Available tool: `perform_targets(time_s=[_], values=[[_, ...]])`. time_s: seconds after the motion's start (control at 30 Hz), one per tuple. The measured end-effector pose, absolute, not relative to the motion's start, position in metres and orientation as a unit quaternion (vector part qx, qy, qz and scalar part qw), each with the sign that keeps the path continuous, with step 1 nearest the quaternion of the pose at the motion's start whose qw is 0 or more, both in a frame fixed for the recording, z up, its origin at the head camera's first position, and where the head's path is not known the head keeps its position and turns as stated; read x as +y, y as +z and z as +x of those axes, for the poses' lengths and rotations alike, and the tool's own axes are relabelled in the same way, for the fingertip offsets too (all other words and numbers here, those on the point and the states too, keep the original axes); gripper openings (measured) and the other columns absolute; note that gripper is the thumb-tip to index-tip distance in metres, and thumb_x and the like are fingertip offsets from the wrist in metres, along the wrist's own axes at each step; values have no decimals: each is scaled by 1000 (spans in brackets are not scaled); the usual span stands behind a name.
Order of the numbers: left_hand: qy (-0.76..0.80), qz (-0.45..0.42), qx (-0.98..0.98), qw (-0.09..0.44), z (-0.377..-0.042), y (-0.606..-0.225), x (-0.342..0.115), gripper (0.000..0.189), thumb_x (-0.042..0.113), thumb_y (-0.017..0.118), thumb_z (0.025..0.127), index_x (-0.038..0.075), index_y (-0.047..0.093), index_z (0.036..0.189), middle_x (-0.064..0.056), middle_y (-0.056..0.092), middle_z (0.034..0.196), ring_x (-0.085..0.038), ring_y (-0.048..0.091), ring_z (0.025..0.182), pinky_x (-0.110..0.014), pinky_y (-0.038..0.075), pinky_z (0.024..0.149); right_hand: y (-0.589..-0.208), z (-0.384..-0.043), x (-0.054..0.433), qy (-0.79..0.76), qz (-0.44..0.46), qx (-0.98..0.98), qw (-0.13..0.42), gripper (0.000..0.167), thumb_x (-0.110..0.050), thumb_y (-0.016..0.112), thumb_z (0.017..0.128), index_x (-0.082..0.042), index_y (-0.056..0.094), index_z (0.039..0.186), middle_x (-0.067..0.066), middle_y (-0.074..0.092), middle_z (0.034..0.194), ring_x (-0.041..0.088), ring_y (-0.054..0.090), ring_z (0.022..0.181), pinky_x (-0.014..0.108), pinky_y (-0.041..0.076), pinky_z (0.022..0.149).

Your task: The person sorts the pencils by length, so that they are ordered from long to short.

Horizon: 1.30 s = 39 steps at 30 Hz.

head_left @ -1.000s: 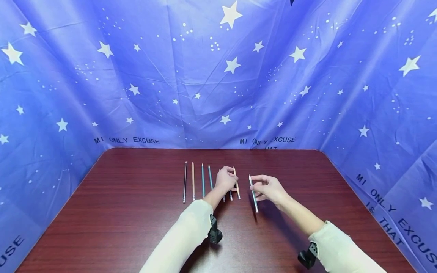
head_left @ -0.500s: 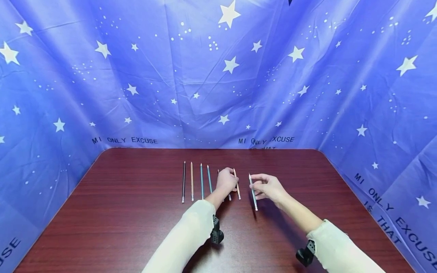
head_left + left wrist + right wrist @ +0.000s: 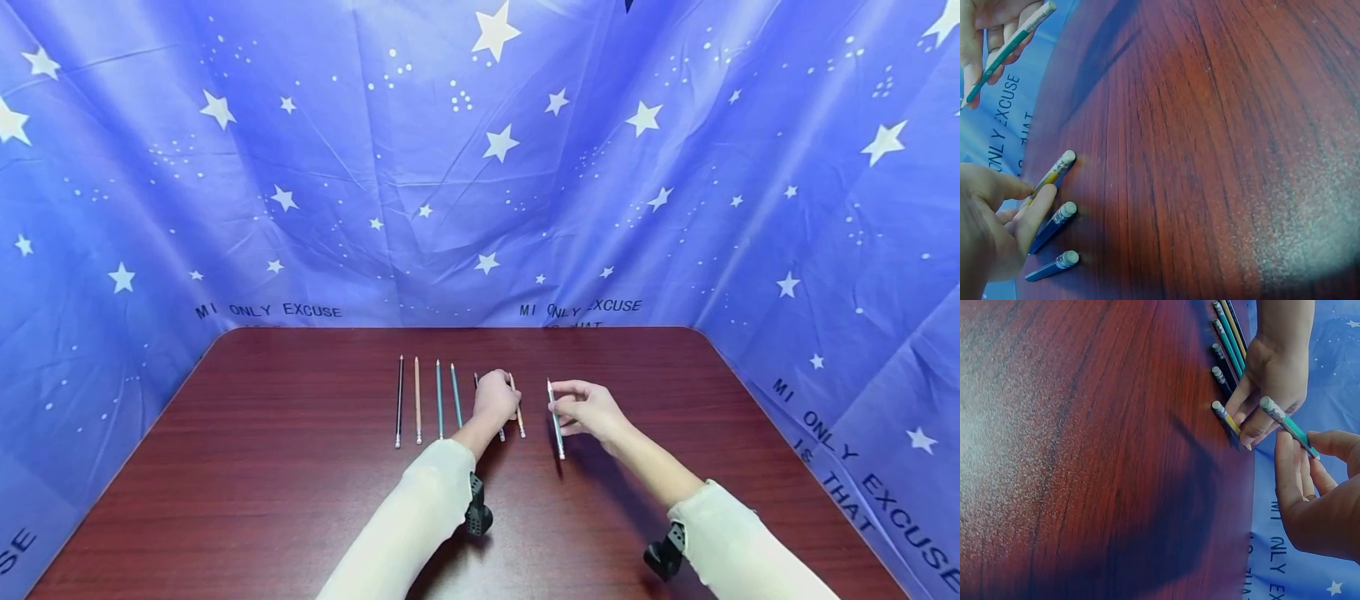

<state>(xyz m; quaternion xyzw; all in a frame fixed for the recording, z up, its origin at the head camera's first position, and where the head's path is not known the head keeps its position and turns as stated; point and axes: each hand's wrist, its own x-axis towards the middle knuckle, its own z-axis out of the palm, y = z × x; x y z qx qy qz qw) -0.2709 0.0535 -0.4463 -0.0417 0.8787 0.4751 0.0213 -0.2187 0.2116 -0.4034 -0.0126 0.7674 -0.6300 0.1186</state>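
In the head view my left hand is over the right end of a row of pencils. Its thumb and a finger pinch a yellow pencil, whose eraser end is low over the table. Two dark pencils, one of them a dark blue pencil, lie beside that hand, partly hidden by it in the head view. To the right, my right hand pinches a green pencil between thumb and fingers. This pencil is raised off the table, tilted, its white eraser toward me and its point away.
Further left in the row lie a black pencil, a natural-wood pencil and two green ones, including a teal-green pencil, roughly parallel. The dark red wooden table ends at a blue star-printed cloth behind and at both sides.
The head view has shifted slightly, moving the row left in frame. The yellow pencil's point sits a little lower in frame; the green pencil has risen slightly. Both hands keep their grips.
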Motion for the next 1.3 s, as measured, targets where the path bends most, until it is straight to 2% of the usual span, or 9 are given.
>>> perform_targets(time_s=[0.07, 0.2, 0.23, 0.3, 0.4, 0.7, 1.0, 1.3], values=[[456, -40, 889, 15, -270, -445, 54, 27, 5, 63, 85, 0, 62, 112, -12, 69, 86, -14, 65, 49, -19, 50, 43, -404, -220, 212, -630, -11, 767, 117, 49, -2, 60, 84, 12, 44, 129, -3, 65, 77, 7, 59, 60, 24, 57, 59], [415, -23, 910, -1, -268, -443, 53, 5, 6, 62, 84, 2, 64, 87, -8, 69, 70, -12, 63, 46, -17, 48, 47, -404, -221, 211, -628, -9, 769, 116, 49, -2, 59, 84, 11, 44, 129, -3, 66, 77, 7, 59, 60, 24, 57, 59], [402, -18, 915, -5, -268, -442, 53, 5, 6, 62, 83, 4, 63, 79, -7, 67, 65, -11, 62, 46, -17, 48, 48, -404, -221, 211, -628, -8, 770, 116, 49, -2, 59, 84, 11, 45, 129, -4, 65, 76, 7, 59, 60, 24, 57, 59], [371, -4, 928, -14, -267, -441, 53, 16, 7, 62, 82, 7, 59, 67, -4, 64, 55, -11, 60, 48, -17, 47, 51, -405, -222, 211, -626, -5, 771, 116, 49, -2, 59, 84, 11, 45, 129, -5, 65, 75, 7, 59, 60, 24, 57, 59], [335, 9, 942, -25, -268, -440, 53, 22, 7, 63, 80, 9, 57, 59, -1, 61, 50, -13, 59, 52, -18, 47, 53, -405, -223, 210, -624, -1, 772, 118, 49, -3, 59, 84, 10, 46, 129, -5, 65, 75, 7, 58, 60, 24, 57, 59], [332, 12, 943, -18, -268, -441, 53, 18, 10, 66, 82, 8, 61, 65, -1, 63, 56, -15, 63, 59, -19, 50, 57, -407, -231, 208, -624, 11, 774, 112, 47, -3, 60, 84, 10, 47, 128, -1, 66, 78, 8, 58, 60, 22, 56, 57], [347, 6, 938, -4, -270, -443, 54, 23, 11, 67, 83, 9, 59, 62, -1, 63, 54, -12, 59, 50, -17, 46, 51, -411, -241, 202, -620, 27, 776, 112, 48, -3, 61, 84, 8, 49, 129, -3, 63, 75, 10, 58, 60, 24, 56, 58], [326, 14, 945, -13, -271, -444, 54, 28, 13, 68, 83, 10, 54, 58, 1, 58, 59, -12, 56, 61, -18, 47, 56, -413, -249, 200, -612, 49, 783, 102, 45, -4, 61, 84, 5, 52, 127, 2, 66, 78, 10, 58, 60, 25, 56, 59]])
